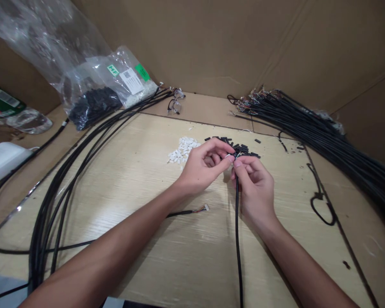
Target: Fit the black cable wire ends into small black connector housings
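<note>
My right hand (pixel 255 188) is closed round a black cable (pixel 237 239) that runs down toward me across the light wooden board (pixel 141 179). My left hand (pixel 203 164) pinches something small at the cable's upper end, fingertips touching those of the right hand. What sits in the pinch is too small to name. Just behind the hands lie a pile of small black connector pieces (pixel 240 147) and a pile of small white connector pieces (pixel 182 149). A second cable end with a white plug (pixel 205 208) lies under my left wrist.
A long bundle of black cables (pixel 70 171) loops along the left. Another thick bundle (pixel 324 132) lies at the right. Plastic bags of parts (pixel 105 90) rest at the back left, glasses (pixel 176 102) behind. Cardboard walls (pixel 244 42) enclose the board. A black tie loop (pixel 321 205) lies right.
</note>
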Tool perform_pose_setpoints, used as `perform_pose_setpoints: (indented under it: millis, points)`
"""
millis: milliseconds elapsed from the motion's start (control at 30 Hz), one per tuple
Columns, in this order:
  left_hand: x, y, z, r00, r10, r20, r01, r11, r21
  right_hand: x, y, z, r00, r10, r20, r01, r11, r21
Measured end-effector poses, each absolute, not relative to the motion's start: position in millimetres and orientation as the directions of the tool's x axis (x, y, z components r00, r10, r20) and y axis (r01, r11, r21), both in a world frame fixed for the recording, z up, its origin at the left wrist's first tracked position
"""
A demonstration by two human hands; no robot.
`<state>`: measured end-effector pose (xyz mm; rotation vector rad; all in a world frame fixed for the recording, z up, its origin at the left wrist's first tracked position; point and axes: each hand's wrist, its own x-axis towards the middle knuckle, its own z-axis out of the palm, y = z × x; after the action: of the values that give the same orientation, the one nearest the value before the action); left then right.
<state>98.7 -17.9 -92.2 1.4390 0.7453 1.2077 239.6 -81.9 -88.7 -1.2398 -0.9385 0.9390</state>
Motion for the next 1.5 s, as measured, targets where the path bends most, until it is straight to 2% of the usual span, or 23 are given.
perform_pose_setpoints:
  millis: [200, 300, 467, 767, 1133, 1267, 1500]
  points:
    - [98.4, -18.1, -91.9, 0.326, 0.908, 0.263, -0.150, -0.225, 0.963, 238.6, -82.7, -91.5, 0.348, 0.936, 0.060, -0.072, 0.091, -0.993]
    - [98.0, -18.4, -91.0, 0.347, 0.900, 0.263, -0.154, -0.222, 0.963, 236.7, -84.0, -91.9, 0.357, 0.928, 0.104, -0.071, 0.138, -0.988]
    - [97.3, -17.3, -92.0, 0.371, 0.879, 0.300, -0.168, -0.254, 0.952, 237.1, -84.7, -90.5, 0.284, 0.946, 0.153, -0.016, 0.165, -0.986]
    - [96.7, -15.5, -93.1, 0.369, 0.887, 0.279, -0.153, -0.239, 0.959, 239.3, -79.0, -87.6, 0.233, 0.972, 0.031, -0.195, 0.077, -0.978]
    - [96.5, -15.8, -93.2, 0.405, 0.896, 0.182, -0.149, -0.131, 0.980, 247.4, -78.6, -80.8, 0.180, 0.981, -0.076, -0.284, -0.023, -0.959]
    - [95.5, -15.3, -92.3, 0.413, 0.891, 0.191, -0.167, -0.132, 0.977, 244.2, -78.2, -83.3, 0.221, 0.975, -0.036, -0.249, 0.021, -0.968]
    - [92.9, -10.9, -92.3, 0.440, 0.888, 0.136, -0.259, -0.019, 0.966, 240.4, -82.0, -84.3, 0.276, 0.951, 0.138, -0.050, 0.157, -0.986]
